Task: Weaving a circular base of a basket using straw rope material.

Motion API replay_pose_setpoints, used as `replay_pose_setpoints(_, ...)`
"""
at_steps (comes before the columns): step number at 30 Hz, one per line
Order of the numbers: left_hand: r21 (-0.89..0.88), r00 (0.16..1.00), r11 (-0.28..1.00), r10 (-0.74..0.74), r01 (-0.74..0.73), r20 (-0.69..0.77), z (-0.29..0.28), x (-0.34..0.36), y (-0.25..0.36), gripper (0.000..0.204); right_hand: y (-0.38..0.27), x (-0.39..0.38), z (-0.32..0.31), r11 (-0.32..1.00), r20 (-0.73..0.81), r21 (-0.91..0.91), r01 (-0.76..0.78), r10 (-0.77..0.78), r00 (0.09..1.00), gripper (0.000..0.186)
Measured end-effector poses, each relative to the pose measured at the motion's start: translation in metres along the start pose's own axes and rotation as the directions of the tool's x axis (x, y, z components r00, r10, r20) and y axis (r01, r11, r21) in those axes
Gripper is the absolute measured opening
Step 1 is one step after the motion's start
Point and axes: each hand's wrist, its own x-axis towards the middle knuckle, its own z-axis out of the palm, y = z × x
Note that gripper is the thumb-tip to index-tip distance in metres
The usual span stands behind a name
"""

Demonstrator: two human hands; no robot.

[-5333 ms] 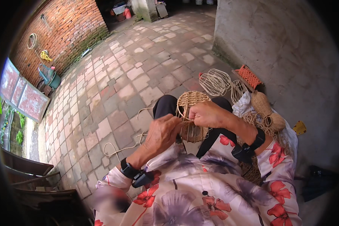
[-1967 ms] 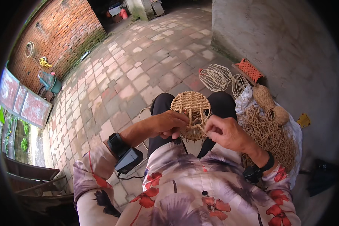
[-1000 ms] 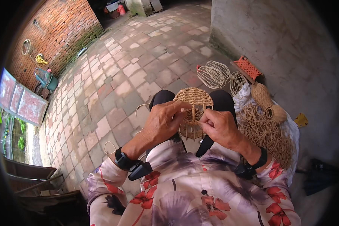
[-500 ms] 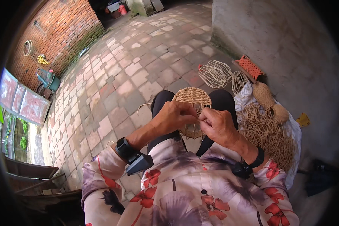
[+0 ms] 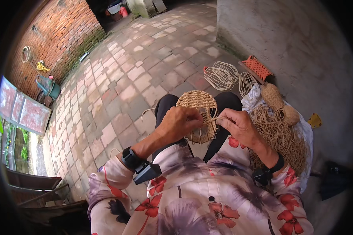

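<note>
Between my knees stands a partly woven basket (image 5: 196, 99), its top band of tan twisted cord and its lower part of thin open ribs. My left hand (image 5: 179, 123) is closed at the basket's near left side, its fingertips pinched where a cord crosses the ribs. A short length of tan cord (image 5: 213, 118) runs from there to my right hand (image 5: 238, 126), which pinches it between thumb and forefinger just right of the basket. My fingers and the backs of my hands hide part of the basket's middle.
To my right, a heap of loose tan cord (image 5: 278, 135) lies on a white sack (image 5: 306, 147). Beyond it are a gourd-shaped woven piece (image 5: 273, 98), pale wire frames (image 5: 221, 75) and an orange lattice piece (image 5: 258, 67) beside the grey wall (image 5: 294, 43).
My right hand has moved right, away from my left, and the cord now shows stretched between them. My left hand stays at the basket.
</note>
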Motion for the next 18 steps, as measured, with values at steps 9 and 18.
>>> replay_pose_setpoints(9, 0.054, 1.000, 0.999, -0.001, 0.003, -0.023, 0.004, 0.000, 0.003, 0.018, -0.013, 0.042, 0.013, 0.975, -0.038, -0.150, 0.167, -0.174, 0.984, 0.017)
replay_pose_setpoints(18, 0.228, 0.995, 0.972, -0.032, 0.054, -0.099, 0.012, -0.003, 0.007, 0.020, -0.020, -0.011, 0.030, 0.994, 0.061, 0.008, 0.106, -0.106, 0.992, 0.015)
